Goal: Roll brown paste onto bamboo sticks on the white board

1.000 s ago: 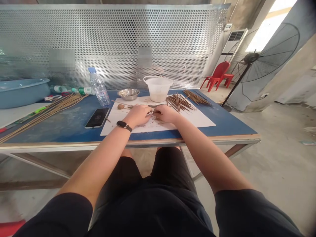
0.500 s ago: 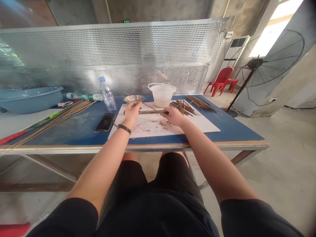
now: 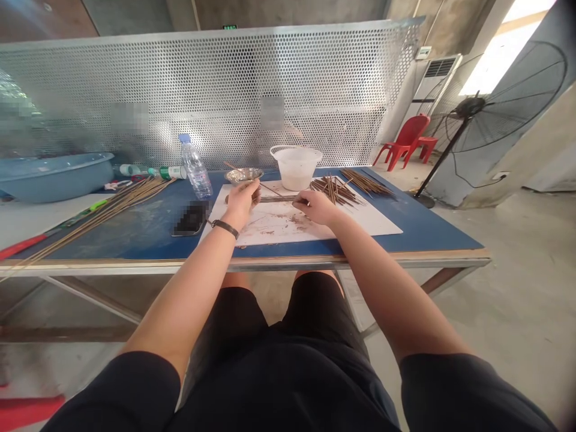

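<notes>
My left hand (image 3: pixel 242 201) and my right hand (image 3: pixel 314 206) rest over a white board (image 3: pixel 369 219) on the blue table (image 3: pixel 135 234). A thin brown-coated stick (image 3: pixel 276 198) lies between them, and each hand pinches one end of it. Brown smears and crumbs mark the board under my hands. My left hand sits just in front of a small steel bowl (image 3: pixel 243 175). A pile of coated sticks (image 3: pixel 335 189) lies right of my right hand, beside a white plastic bucket (image 3: pixel 296 167).
A phone (image 3: pixel 191 218) and a water bottle (image 3: pixel 194 167) stand left of the board. Long bare sticks (image 3: pixel 96 210) fan across the table's left, near a blue basin (image 3: pixel 54 177). A perforated metal screen (image 3: pixel 225 96) backs the table. A floor fan (image 3: pixel 486 114) and red chairs (image 3: pixel 407 141) stand at right.
My hands moved apart from the middle of the board, and a stick now spans them. My left hand has shifted toward the steel bowl. The camera tilted up slightly.
</notes>
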The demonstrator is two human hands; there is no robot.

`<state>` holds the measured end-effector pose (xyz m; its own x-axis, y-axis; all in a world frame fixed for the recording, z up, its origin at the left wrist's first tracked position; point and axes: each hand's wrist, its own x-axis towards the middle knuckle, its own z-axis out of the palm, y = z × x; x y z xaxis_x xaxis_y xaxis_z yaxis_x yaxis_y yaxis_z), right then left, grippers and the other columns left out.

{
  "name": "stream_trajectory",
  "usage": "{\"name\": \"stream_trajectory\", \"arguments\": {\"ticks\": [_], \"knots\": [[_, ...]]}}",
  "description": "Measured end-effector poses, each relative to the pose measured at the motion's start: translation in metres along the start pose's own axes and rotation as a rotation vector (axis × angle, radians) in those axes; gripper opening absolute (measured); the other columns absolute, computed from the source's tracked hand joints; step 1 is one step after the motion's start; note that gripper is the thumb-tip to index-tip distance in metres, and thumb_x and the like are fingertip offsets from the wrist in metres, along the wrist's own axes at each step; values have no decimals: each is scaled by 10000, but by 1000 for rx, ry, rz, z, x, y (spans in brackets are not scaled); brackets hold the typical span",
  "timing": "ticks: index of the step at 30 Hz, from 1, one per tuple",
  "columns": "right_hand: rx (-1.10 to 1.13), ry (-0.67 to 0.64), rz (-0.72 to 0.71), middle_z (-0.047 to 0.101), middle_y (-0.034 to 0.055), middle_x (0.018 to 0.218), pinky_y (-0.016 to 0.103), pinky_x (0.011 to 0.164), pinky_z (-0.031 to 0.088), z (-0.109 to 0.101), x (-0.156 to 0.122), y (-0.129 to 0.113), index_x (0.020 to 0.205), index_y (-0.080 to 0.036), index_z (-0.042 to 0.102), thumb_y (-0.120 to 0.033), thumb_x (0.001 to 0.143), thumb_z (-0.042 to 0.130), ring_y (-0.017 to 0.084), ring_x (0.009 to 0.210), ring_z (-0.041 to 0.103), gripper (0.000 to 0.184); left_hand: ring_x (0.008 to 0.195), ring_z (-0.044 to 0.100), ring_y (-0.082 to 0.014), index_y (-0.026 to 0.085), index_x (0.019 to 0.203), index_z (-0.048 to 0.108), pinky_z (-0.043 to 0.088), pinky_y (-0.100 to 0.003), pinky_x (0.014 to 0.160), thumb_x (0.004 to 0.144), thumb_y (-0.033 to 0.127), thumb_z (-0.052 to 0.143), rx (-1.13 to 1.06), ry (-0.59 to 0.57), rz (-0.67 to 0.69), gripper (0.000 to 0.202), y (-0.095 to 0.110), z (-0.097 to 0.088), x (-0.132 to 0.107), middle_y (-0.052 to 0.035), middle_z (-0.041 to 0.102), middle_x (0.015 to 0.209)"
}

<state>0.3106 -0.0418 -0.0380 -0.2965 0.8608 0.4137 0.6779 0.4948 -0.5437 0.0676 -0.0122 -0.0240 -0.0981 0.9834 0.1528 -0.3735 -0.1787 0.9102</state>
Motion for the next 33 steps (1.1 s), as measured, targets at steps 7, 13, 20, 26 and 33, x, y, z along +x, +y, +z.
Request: {"name": "stream_trajectory", "arguments": {"ticks": [7, 13, 20, 26, 33], "knots": [[42, -18, -16, 800, 90, 981, 344, 839, 480, -1, -1, -2, 888, -206, 709, -224, 968, 625, 234, 907, 669, 117, 634, 585, -87, 186, 714, 677, 500, -224, 625, 856, 229, 972, -29, -34, -45, 330, 2, 0, -1, 31, 607, 678], [91, -16, 5, 772, 75, 924, 354, 840, 468, -2, -2, -7, 834, -221, 674, -223, 933, 617, 239, 889, 648, 114, 716, 667, -91, 170, 765, 711, 539, -221, 677, 912, 174, 922, -53, -54, -68, 257, 4, -1, -4, 2, 689, 766], [229, 31, 54, 643, 11, 753, 330, 719, 443, -3, -1, -8, 790, -238, 638, -256, 927, 632, 195, 737, 554, 139, 750, 713, -107, 203, 866, 714, 548, -230, 668, 906, 313, 952, -129, -106, -96, 266, 5, -4, -1, -15, 767, 883], [417, 171, 62, 489, -38, 701, 315, 663, 454, -8, 1, -4, 895, -275, 540, -335, 1053, 528, 158, 642, 473, 170, 687, 695, -127, 235, 878, 683, 530, -264, 648, 967, 494, 870, -119, -79, -153, 332, 11, -6, -2, -19, 758, 838], [359, 399, 213, 533, -5, 753, 335, 653, 464, -15, 11, 14, 998, -286, 556, -586, 1088, 519, 185, 669, 515, 316, 606, 626, -116, 207, 845, 703, 469, -261, 578, 993, 380, 791, -63, -65, -252, 244, 16, -3, -7, -8, 699, 738]]}}
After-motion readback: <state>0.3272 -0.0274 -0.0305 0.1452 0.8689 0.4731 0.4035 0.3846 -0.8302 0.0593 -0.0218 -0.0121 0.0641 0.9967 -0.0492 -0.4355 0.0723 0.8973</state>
